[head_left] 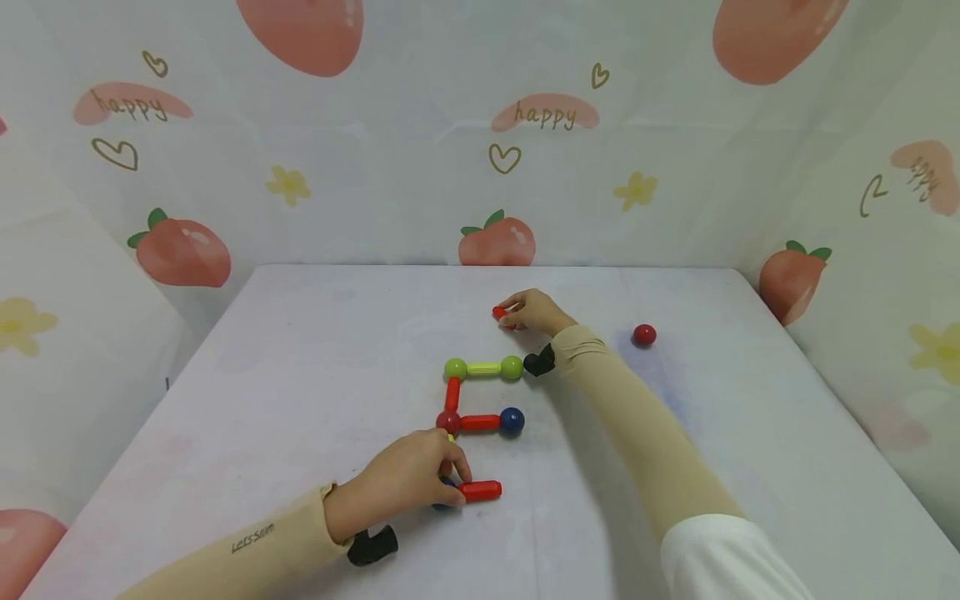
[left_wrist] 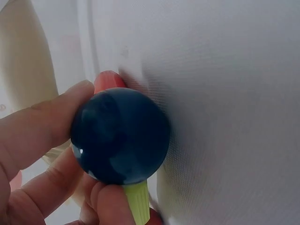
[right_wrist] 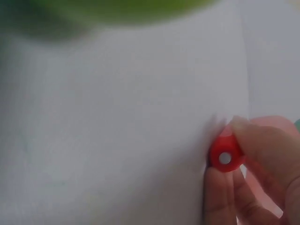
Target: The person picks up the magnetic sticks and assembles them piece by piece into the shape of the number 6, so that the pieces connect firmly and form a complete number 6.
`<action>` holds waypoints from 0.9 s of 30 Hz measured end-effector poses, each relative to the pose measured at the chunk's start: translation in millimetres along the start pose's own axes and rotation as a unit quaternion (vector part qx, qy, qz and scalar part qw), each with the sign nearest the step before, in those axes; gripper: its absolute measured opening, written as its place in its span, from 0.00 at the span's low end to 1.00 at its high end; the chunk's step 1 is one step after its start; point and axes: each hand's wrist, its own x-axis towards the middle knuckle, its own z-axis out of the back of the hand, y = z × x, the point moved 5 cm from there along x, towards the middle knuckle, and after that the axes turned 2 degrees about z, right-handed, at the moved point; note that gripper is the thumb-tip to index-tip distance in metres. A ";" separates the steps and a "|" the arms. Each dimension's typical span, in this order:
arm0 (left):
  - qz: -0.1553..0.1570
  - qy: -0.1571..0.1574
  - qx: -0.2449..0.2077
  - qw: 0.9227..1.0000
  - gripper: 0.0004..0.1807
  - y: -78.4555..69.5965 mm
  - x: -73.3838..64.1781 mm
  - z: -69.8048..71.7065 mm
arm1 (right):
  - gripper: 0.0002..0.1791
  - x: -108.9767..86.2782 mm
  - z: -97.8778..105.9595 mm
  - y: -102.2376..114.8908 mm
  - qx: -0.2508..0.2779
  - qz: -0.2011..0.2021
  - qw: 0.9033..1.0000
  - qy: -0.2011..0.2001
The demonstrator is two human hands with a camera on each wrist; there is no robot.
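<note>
Near the front of the table my left hand (head_left: 401, 475) grips a blue ball (left_wrist: 121, 136), thumb and fingers around its side. A red magnetic rod (head_left: 482, 491) extends right from that ball, and a yellow-green rod (left_wrist: 138, 201) joins it too, mostly hidden by the hand in the head view. At the back, my right hand (head_left: 536, 311) pinches another red magnetic rod (right_wrist: 226, 152) between thumb and fingers, its round silver end showing. Between the hands lies the joined figure: a red ball (head_left: 448, 422), a red rod (head_left: 452, 394), and a green ball (head_left: 455, 369).
From the green corner a yellow-green rod (head_left: 483, 369) leads to a second green ball (head_left: 512, 367), close to the right wrist's black camera mount (head_left: 540, 361). A middle red rod (head_left: 480, 423) ends at another blue ball (head_left: 512, 421). One loose red ball (head_left: 644, 335) lies at right.
</note>
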 end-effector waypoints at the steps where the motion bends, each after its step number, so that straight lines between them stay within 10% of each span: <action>1: 0.001 0.001 -0.001 1.000 0.09 0.0 0.3 0.1 | 0.24 -0.4 0.2 0.5 -0.001 0.000 1.000 -0.001; 13: -0.002 0.001 -0.008 1.000 0.09 1.6 0.6 1.2 | 0.26 -20.3 10.8 25.9 0.086 0.036 0.996 -0.003; 27: -0.006 -0.004 -0.020 1.000 0.09 2.6 -0.5 1.4 | 0.24 -118.9 41.4 80.4 0.168 0.129 0.977 0.018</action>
